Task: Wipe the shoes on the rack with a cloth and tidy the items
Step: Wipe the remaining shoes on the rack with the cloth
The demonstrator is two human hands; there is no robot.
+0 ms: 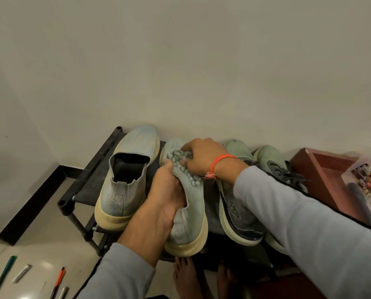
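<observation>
A black shoe rack [87, 180] stands against the wall with several shoes on its top shelf. At the left sits a pale grey-blue knit slip-on shoe [126, 175] with a cream sole. Beside it is its matching shoe [190, 216], which my left hand [165, 193] grips round the upper. My right hand [204, 157], with an orange band on the wrist, holds a grey-green nubby cloth [185, 167] against that shoe's toe. To the right, partly under my right sleeve, lie a dark-sided green sneaker [238, 214] and a laced green sneaker [272, 162].
A maroon open box [322, 169] stands right of the rack, with a clear plastic container [367, 190] of small items on it. Pens [59, 277] and a green stick [7, 269] lie on the tiled floor at the lower left. My bare feet [182, 275] stand before the rack.
</observation>
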